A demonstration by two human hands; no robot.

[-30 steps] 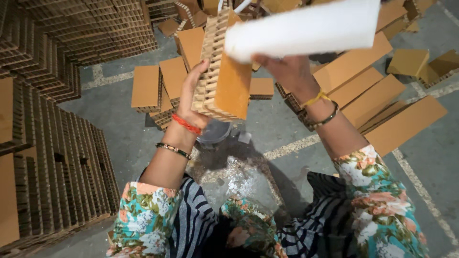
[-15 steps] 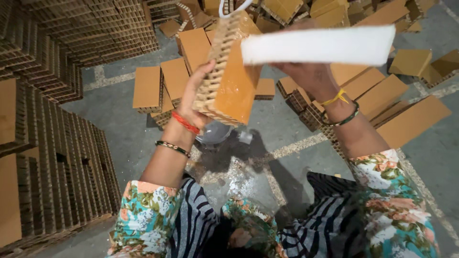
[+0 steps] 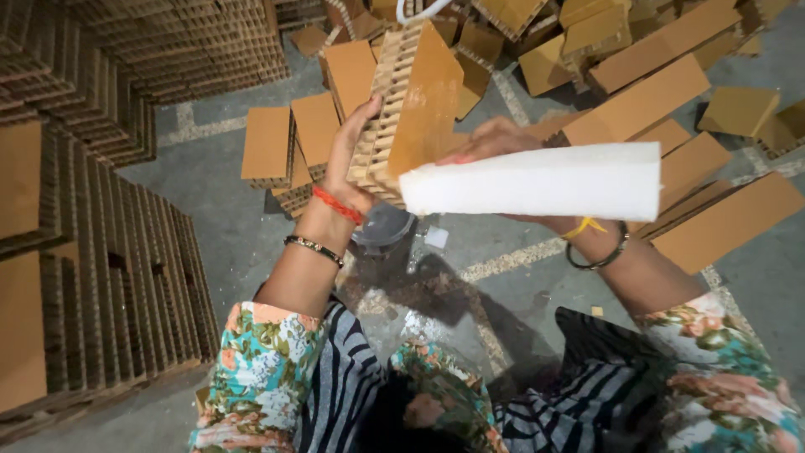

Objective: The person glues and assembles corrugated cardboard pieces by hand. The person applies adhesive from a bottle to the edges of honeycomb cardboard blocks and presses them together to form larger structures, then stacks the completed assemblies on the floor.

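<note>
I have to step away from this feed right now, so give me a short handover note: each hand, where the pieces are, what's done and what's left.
Left hand: raised, gripping the edge of a brown honeycomb cardboard block held upright in front of the camera.
Right hand: beside that block, holding a long white foam slab level, one end against the block's lower corner.
Around: loose cardboard blocks scattered on the grey floor ahead; neat stacks of the same material on the left.
Done: block and slab are both in hand and brought together.
Left: neither is set down; how many blocks are finished cannot be told.
</note>
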